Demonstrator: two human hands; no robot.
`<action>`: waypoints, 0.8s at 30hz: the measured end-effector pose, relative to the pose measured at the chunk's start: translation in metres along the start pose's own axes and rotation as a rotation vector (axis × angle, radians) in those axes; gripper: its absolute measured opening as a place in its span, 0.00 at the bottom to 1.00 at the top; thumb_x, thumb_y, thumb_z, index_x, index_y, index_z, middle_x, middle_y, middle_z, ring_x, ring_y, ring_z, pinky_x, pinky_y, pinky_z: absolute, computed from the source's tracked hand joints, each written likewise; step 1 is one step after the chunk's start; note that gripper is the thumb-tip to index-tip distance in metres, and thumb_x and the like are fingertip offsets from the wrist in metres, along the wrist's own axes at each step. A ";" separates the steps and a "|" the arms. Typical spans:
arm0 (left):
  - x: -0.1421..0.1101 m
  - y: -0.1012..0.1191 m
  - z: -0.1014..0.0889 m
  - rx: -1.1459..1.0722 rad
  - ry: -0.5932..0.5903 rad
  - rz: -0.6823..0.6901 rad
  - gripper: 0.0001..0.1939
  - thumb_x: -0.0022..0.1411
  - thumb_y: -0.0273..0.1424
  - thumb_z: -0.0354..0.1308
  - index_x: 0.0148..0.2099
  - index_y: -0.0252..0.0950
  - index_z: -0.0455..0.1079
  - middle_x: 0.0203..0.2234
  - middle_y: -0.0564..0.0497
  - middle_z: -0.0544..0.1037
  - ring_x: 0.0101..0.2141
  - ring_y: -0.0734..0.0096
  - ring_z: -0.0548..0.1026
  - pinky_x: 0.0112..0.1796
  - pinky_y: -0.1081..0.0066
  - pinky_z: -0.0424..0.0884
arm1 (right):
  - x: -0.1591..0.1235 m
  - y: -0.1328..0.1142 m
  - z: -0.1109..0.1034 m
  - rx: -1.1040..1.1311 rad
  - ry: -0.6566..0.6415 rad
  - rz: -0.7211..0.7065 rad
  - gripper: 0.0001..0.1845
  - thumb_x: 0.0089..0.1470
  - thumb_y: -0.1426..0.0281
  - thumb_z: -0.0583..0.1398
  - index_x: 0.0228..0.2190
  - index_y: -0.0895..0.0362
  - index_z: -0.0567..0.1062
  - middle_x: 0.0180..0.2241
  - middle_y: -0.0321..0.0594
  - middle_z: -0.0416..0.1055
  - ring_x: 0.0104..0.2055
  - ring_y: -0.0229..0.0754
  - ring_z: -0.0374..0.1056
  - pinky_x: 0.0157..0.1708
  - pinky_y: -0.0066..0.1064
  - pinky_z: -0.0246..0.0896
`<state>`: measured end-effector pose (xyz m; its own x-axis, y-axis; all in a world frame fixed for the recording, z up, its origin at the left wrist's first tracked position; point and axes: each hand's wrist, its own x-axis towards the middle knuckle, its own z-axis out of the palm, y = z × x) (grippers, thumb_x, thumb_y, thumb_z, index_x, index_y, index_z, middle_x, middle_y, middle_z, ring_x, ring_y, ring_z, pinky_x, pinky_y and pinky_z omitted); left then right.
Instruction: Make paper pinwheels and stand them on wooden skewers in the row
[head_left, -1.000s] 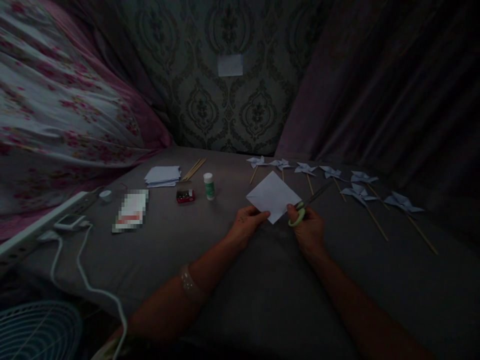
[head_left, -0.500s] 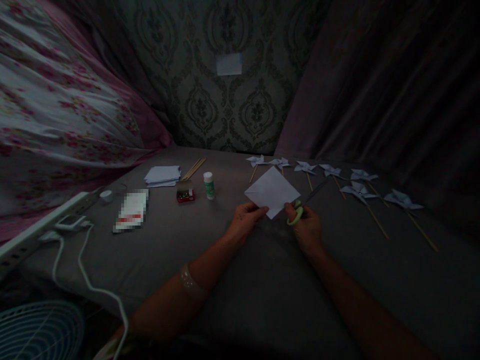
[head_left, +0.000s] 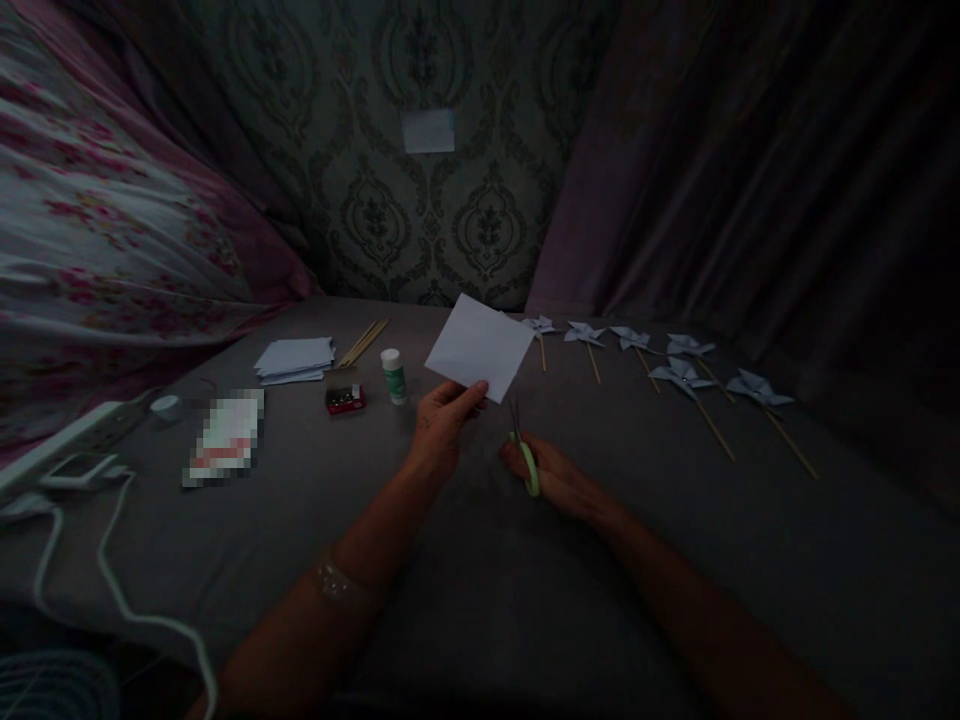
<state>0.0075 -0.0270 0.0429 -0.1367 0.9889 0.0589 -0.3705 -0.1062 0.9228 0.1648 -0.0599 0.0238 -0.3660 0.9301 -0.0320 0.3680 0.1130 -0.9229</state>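
Observation:
A white square sheet of paper (head_left: 480, 345) is held up, tilted, over the table. My left hand (head_left: 444, 425) pinches its lower edge, thumb on top. To the right and a little lower, my right hand (head_left: 547, 470) is closed around the green-handled scissors (head_left: 529, 468). Their blades point up, just beside the paper's lower right corner, and look slightly parted. Whether the blades touch the paper I cannot tell. Behind the sheet, part of one paper pinwheel is hidden.
Several white pinwheels (head_left: 682, 374) on sticks lie at the right. Toward the left are a glue stick (head_left: 394, 376), a red box of small pins (head_left: 345, 399), wooden sticks (head_left: 364, 343), a paper stack (head_left: 295, 360), a blurred packet (head_left: 225, 437), a white cap (head_left: 166, 408) and a power strip (head_left: 71, 450) with cables.
My right hand has let go of the paper and turned the scissors so the blades point up. My left hand has turned the sheet. The view has shifted rightward.

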 end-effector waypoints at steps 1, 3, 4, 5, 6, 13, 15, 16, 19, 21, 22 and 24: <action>0.000 0.000 0.000 0.005 0.003 0.003 0.11 0.42 0.35 0.69 0.25 0.33 0.74 0.21 0.52 0.74 0.24 0.76 0.69 0.28 0.75 0.63 | -0.002 -0.002 0.001 -0.003 -0.031 -0.008 0.23 0.49 0.48 0.57 0.26 0.56 0.65 0.24 0.33 0.61 0.27 0.36 0.57 0.26 0.28 0.52; -0.001 -0.001 0.001 0.011 -0.001 0.001 0.11 0.43 0.35 0.69 0.26 0.33 0.73 0.21 0.52 0.75 0.24 0.76 0.71 0.28 0.74 0.64 | -0.004 -0.004 0.004 -0.020 -0.055 -0.007 0.23 0.49 0.49 0.57 0.24 0.56 0.64 0.24 0.33 0.60 0.27 0.36 0.56 0.26 0.28 0.51; -0.001 -0.002 0.001 0.010 -0.006 -0.006 0.11 0.43 0.35 0.69 0.26 0.33 0.73 0.22 0.51 0.75 0.24 0.75 0.71 0.28 0.74 0.64 | -0.004 -0.005 0.004 -0.027 -0.058 -0.003 0.23 0.50 0.49 0.57 0.24 0.56 0.63 0.23 0.33 0.60 0.26 0.35 0.56 0.25 0.28 0.50; -0.002 -0.002 0.002 0.010 -0.011 -0.016 0.11 0.43 0.35 0.69 0.27 0.33 0.73 0.22 0.51 0.75 0.25 0.75 0.72 0.28 0.75 0.64 | -0.004 -0.005 0.005 -0.028 -0.062 0.000 0.23 0.50 0.48 0.57 0.23 0.56 0.63 0.23 0.33 0.59 0.26 0.35 0.55 0.24 0.28 0.49; -0.003 -0.002 0.003 0.010 -0.014 -0.027 0.12 0.43 0.35 0.69 0.27 0.33 0.74 0.23 0.51 0.76 0.25 0.74 0.72 0.27 0.75 0.64 | -0.004 -0.004 0.005 -0.022 -0.065 0.003 0.23 0.50 0.48 0.57 0.23 0.56 0.63 0.22 0.32 0.58 0.25 0.34 0.54 0.24 0.28 0.49; -0.007 -0.004 0.005 0.036 -0.022 -0.049 0.15 0.42 0.38 0.69 0.29 0.32 0.73 0.25 0.48 0.77 0.26 0.71 0.74 0.27 0.74 0.65 | -0.001 0.000 0.003 0.041 -0.043 0.030 0.25 0.46 0.47 0.58 0.21 0.57 0.64 0.21 0.32 0.56 0.24 0.33 0.51 0.22 0.27 0.45; -0.007 -0.004 0.005 0.043 -0.020 -0.045 0.15 0.42 0.38 0.69 0.29 0.32 0.73 0.26 0.48 0.78 0.27 0.71 0.74 0.28 0.73 0.66 | -0.002 -0.003 0.003 0.034 -0.033 0.046 0.26 0.45 0.46 0.58 0.20 0.57 0.64 0.20 0.31 0.55 0.23 0.33 0.50 0.22 0.27 0.45; -0.007 -0.004 0.005 0.044 -0.020 -0.045 0.15 0.42 0.38 0.69 0.29 0.32 0.74 0.26 0.48 0.78 0.27 0.70 0.75 0.28 0.73 0.66 | -0.002 -0.005 0.003 0.031 -0.025 0.055 0.26 0.44 0.46 0.58 0.20 0.57 0.63 0.20 0.31 0.55 0.23 0.33 0.50 0.22 0.27 0.45; -0.007 -0.005 0.004 0.039 -0.019 -0.041 0.15 0.42 0.37 0.69 0.29 0.32 0.74 0.25 0.48 0.78 0.27 0.70 0.75 0.28 0.72 0.66 | -0.003 -0.010 0.002 0.031 -0.005 0.065 0.26 0.43 0.46 0.58 0.19 0.57 0.63 0.19 0.30 0.54 0.23 0.33 0.50 0.22 0.27 0.45; -0.007 -0.005 0.004 0.034 -0.020 -0.037 0.15 0.42 0.37 0.69 0.29 0.32 0.74 0.25 0.48 0.77 0.27 0.70 0.75 0.28 0.73 0.66 | -0.004 -0.012 0.002 0.027 0.001 0.060 0.26 0.43 0.46 0.58 0.18 0.57 0.63 0.19 0.30 0.54 0.22 0.33 0.50 0.22 0.27 0.45; -0.007 -0.004 0.005 0.034 -0.021 -0.036 0.14 0.43 0.37 0.69 0.29 0.32 0.74 0.25 0.48 0.77 0.27 0.70 0.74 0.28 0.73 0.66 | -0.004 -0.012 0.002 0.026 0.006 0.056 0.26 0.43 0.47 0.58 0.18 0.57 0.64 0.18 0.30 0.55 0.22 0.33 0.50 0.22 0.27 0.45; -0.007 -0.004 0.005 0.036 -0.023 -0.034 0.14 0.43 0.37 0.69 0.29 0.32 0.74 0.25 0.48 0.77 0.27 0.71 0.74 0.28 0.73 0.66 | -0.004 -0.011 0.002 0.029 0.020 0.050 0.25 0.44 0.47 0.58 0.17 0.57 0.64 0.18 0.30 0.55 0.22 0.33 0.51 0.21 0.27 0.46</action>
<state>0.0143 -0.0332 0.0406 -0.1028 0.9941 0.0355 -0.3415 -0.0688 0.9374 0.1601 -0.0652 0.0330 -0.3308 0.9410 -0.0708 0.3606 0.0567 -0.9310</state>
